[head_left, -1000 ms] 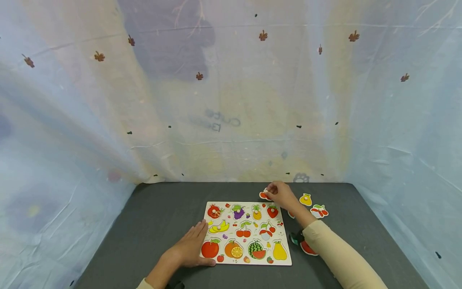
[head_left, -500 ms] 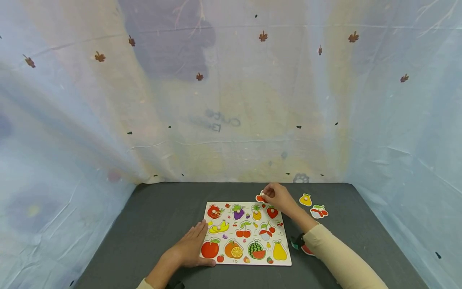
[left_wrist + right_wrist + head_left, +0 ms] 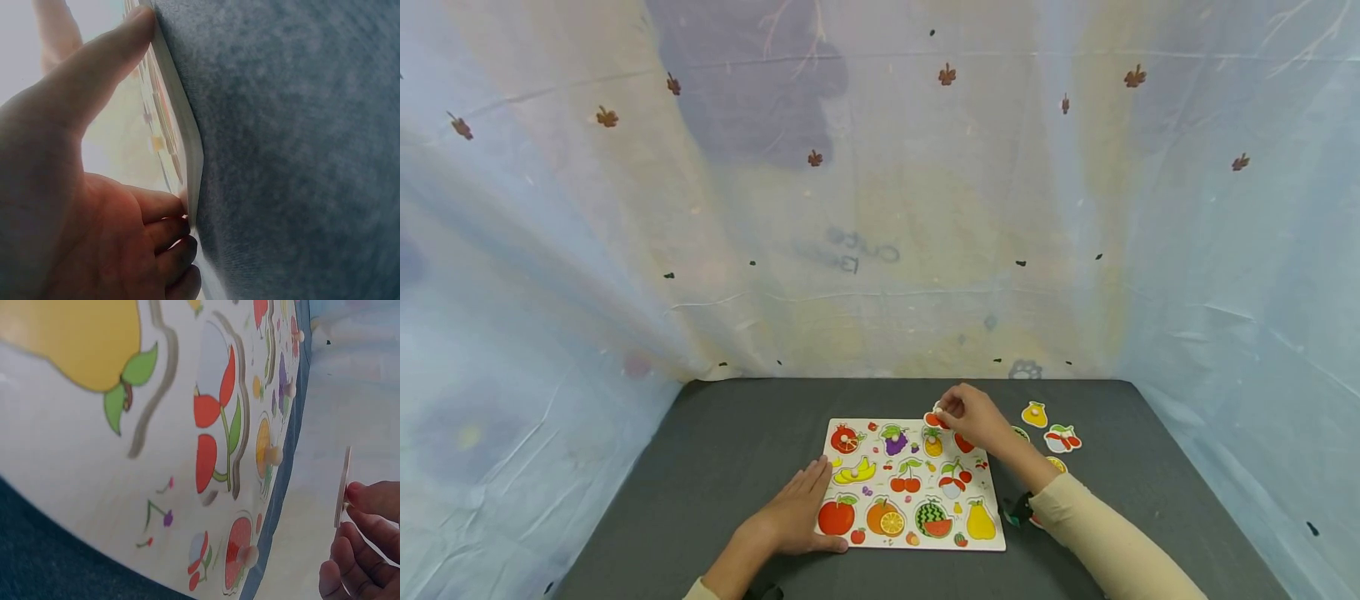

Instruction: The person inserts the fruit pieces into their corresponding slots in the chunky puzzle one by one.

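Observation:
A white fruit puzzle board (image 3: 880, 454) lies on the dark table in the head view. My left hand (image 3: 801, 508) rests along its left side with fingers stretched out. In the left wrist view the thumb (image 3: 119, 53) and fingertips meet the board's edge. My right hand (image 3: 976, 417) pinches a small red-and-white puzzle piece (image 3: 932, 420) over the board's back edge, near the pineapple piece (image 3: 933, 446). Seen edge-on in the right wrist view, the held piece (image 3: 342, 487) is up off the board. Knobbed strawberry (image 3: 238, 553) and grape pieces (image 3: 895, 442) sit in their places.
Right of the board lie a loose pear piece (image 3: 1034, 415) and a red-and-white piece (image 3: 1063, 439). An orange piece (image 3: 1057, 465) shows partly behind the right forearm. A pale patterned curtain (image 3: 880, 208) hangs behind the table.
My right hand has moved left and a little nearer with the puzzle piece, from behind the board to over its back edge. The left hand stays still.

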A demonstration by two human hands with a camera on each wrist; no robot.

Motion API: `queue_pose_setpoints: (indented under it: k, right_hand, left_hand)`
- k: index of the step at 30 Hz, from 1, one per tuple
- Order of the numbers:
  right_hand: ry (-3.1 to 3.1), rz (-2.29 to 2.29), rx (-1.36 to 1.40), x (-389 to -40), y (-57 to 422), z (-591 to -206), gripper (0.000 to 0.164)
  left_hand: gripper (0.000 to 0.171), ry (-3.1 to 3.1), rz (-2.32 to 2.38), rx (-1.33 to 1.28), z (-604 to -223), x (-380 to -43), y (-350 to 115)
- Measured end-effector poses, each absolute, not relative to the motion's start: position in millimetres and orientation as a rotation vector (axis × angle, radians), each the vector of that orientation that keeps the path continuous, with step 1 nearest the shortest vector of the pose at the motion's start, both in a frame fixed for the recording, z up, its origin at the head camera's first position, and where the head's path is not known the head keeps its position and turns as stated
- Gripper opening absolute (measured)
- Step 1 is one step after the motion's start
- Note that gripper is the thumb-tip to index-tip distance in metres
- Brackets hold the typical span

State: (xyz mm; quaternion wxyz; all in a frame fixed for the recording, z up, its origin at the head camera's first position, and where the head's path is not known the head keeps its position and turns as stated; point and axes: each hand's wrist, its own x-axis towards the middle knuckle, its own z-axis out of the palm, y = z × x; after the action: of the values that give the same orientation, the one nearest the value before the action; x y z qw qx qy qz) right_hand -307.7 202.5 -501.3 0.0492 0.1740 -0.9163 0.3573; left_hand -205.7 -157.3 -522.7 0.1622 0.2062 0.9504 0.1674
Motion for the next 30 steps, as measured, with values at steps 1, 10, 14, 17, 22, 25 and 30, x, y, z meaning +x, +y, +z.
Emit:
queue_pose_setpoints:
  k: [1,10,14,17,22,25,30]
  right_hand:
    - [-2.796,1.081,0.531,-307,202,-501,0.009]
    - [-2.802,1.062,0.563,-298,194,-502,0.009]
    - [-2.797,1.042,0.594,-293,191,-502,0.009]
    - [-2.793,1.052,0.613,-289,189,-502,0.009]
    - [-2.82,1.053,0.65,-284,186,-505,0.008]
    - [-2.83,1.053,0.676,-282,183,-505,0.007]
    - [-2.84,1.019,0.711,-278,179,-508,0.007]
  left_hand:
    - [0.127,2.711,0.477,0.586,-523,-206,-157]
    - [0.125,2.71,0.478,0.592,-523,-205,-157]
    - [0.126,2.709,0.476,0.587,-523,-206,-157]
    - [0.126,2.709,0.48,0.594,-523,-206,-158]
    - [0.127,2.709,0.485,0.6,-525,-207,-159]
    - [0.127,2.71,0.483,0.604,-525,-207,-159]
    - [0.126,2.715,0.479,0.606,-525,-207,-158]
